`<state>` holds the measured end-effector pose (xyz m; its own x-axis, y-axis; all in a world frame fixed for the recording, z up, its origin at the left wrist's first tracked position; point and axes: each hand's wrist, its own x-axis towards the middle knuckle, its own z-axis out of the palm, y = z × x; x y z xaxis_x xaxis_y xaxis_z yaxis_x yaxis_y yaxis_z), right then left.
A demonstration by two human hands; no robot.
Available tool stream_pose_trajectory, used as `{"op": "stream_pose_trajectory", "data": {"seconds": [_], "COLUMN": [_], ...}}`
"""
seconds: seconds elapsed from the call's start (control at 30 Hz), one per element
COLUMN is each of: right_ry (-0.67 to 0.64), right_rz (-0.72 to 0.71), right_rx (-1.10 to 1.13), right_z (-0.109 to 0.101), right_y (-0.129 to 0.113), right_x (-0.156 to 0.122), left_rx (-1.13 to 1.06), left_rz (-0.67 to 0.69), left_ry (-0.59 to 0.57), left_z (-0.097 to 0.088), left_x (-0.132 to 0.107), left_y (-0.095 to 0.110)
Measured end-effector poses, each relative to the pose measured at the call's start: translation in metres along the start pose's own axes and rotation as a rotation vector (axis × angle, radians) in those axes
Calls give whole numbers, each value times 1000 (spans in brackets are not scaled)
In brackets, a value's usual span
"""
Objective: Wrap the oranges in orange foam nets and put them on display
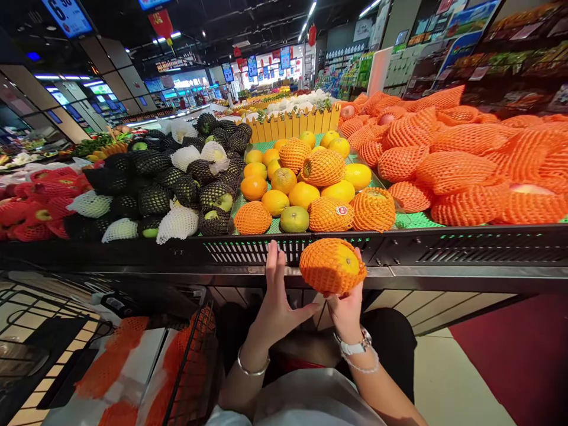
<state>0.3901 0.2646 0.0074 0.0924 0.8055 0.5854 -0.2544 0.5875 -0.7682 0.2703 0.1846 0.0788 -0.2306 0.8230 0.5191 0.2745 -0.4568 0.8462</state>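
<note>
My right hand [347, 307] grips an orange [339, 259] wrapped in an orange foam net, held up in front of the display's front rail. Part of the fruit's bare yellow-orange skin shows through the net's open end. Just left of it, my left hand [284, 302] is raised with fingers stretched and thumb apart, holding nothing. Beyond the rail lies a pile of oranges [304, 194], some bare and some in foam nets. One netted orange [331, 214] there carries a red and white sticker. A greenish one [294, 219] lies at the front.
Fruit in black nets [166, 177] is heaped left of the oranges, and fruit in orange nets [465, 163] to the right. A black slatted rail [252, 251] edges the display. At lower left stands a wire cart [186, 355] with orange netting inside.
</note>
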Motion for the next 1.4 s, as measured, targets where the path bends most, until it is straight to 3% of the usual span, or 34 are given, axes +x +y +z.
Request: {"op": "stream_pose_trajectory", "data": {"seconds": [0.13,0.23,0.37,0.5,0.63,0.7,0.83,0.93,1.1,1.27,1.33,1.4], "right_ry": [-39,-60,-191,-466,-519,-511,-538,-602,-630,-645,-660,-668], "right_rz": [55,72,233,271,177,152,192,231,309,359,377,396], "right_rx": [14,-16,174,299,214,177,53,-33,-58,-29,-11,-1], "right_z": [0,0,3,5,3,-1,-10,-13,-14,-13,-13,-13], "right_y": [-6,-14,-30,-38,-32,-26,-17,-14,-9,-1,4,7], "right_x": [-1,-5,-13,-10,1,5,5,5,7,3,0,-3], "left_rx": [160,117,91,84,488,691,786,805,848,868,934,1016], "left_rz": [50,-34,-87,109,303,362,390,327,205,43,34,126], "left_ry": [-165,-171,-55,145,344,361,167,30,-182,-328,-274,-101], "left_z": [-1,1,6,-5,-47,-76,-121,-135,-142,-149,-154,-164], "left_x": [11,11,3,15,74,116,192,221,230,229,221,201], "left_y": [13,10,-12,-23,-4,4,-1,-18,-34,-25,-15,-7]}}
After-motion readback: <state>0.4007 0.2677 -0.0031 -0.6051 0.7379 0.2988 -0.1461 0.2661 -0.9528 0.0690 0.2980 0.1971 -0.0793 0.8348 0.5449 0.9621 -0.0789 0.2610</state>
